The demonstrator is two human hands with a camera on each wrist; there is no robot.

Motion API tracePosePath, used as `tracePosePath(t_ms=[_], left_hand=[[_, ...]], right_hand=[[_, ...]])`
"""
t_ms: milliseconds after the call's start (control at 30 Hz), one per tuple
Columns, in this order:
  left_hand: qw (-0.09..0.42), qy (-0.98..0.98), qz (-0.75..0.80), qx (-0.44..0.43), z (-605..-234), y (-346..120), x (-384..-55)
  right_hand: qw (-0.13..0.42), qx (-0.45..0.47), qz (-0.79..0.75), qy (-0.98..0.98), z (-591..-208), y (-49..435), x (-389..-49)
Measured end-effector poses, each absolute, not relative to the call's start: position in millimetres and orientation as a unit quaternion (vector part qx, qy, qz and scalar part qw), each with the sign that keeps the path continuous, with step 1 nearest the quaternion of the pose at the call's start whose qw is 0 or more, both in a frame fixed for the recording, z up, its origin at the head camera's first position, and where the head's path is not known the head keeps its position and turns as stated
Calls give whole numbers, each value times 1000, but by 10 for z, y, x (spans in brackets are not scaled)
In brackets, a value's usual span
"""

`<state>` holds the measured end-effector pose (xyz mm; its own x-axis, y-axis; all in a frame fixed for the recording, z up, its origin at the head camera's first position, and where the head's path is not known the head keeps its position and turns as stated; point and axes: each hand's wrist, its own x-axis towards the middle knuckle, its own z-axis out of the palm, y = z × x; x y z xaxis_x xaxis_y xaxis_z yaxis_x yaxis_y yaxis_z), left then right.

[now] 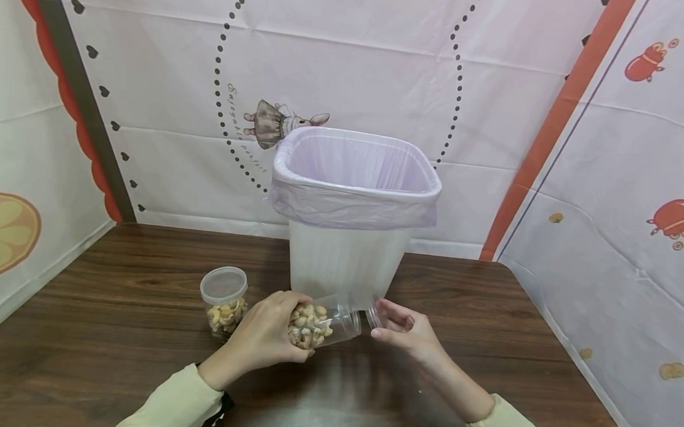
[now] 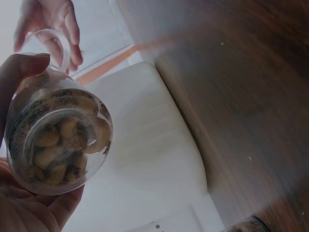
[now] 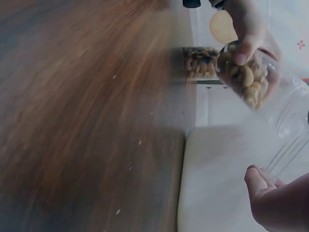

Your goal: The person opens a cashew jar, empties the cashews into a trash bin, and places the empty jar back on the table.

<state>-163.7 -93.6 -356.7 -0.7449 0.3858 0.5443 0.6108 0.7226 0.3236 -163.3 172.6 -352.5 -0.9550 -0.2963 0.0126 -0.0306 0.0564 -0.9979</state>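
Clear plastic jar point(image 1: 325, 323), part filled with cashew-like nuts point(image 1: 310, 325); held on its side in front of the white bin point(image 1: 343, 257), uncovered mouth toward the right; left hand point(image 1: 267, 329) clamped round the base end. Clear lid point(image 1: 374, 312), one; pinched between thumb and fingers of the right hand point(image 1: 411, 335), just beside the mouth and apart from it.

Handling notes: hold the mouth no lower than the base, since the nuts sit mostly at the base end and a steeper tip could spill them; grip the wall firmly yet without squeezing, as thin plastic would probably flex; keep the lid square to the rim; direction of the lid's travel, on or off, cannot be told.

Obscured or doubtful: second jar point(image 1: 224, 300), lidded, upright on the dark wood-grain surface point(image 1: 485, 331), lower part overlapped by the left hand; bin floor out of sight below the lilac liner point(image 1: 353, 207); lid cropped and blurred in the right wrist view; dark patches among the nuts in the left wrist view, shadow or residue uncertain; pale specks point(image 3: 140, 142) on the surface, too small to identify; both sleeves cut off by the frame.
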Motion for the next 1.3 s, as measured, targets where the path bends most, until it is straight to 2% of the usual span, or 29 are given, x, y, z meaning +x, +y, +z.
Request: tracePosePath(t_ms=[233,1300], left_hand=[[223,-902,-251,-273,-3584,-967,-1632],[227,-901,-249,-272,-3566,-975,-1644]], right_hand=[[106,-102,-645,750,-3576,1776,-1667],[154,-181,-524,818,-3758,1765,-1800]])
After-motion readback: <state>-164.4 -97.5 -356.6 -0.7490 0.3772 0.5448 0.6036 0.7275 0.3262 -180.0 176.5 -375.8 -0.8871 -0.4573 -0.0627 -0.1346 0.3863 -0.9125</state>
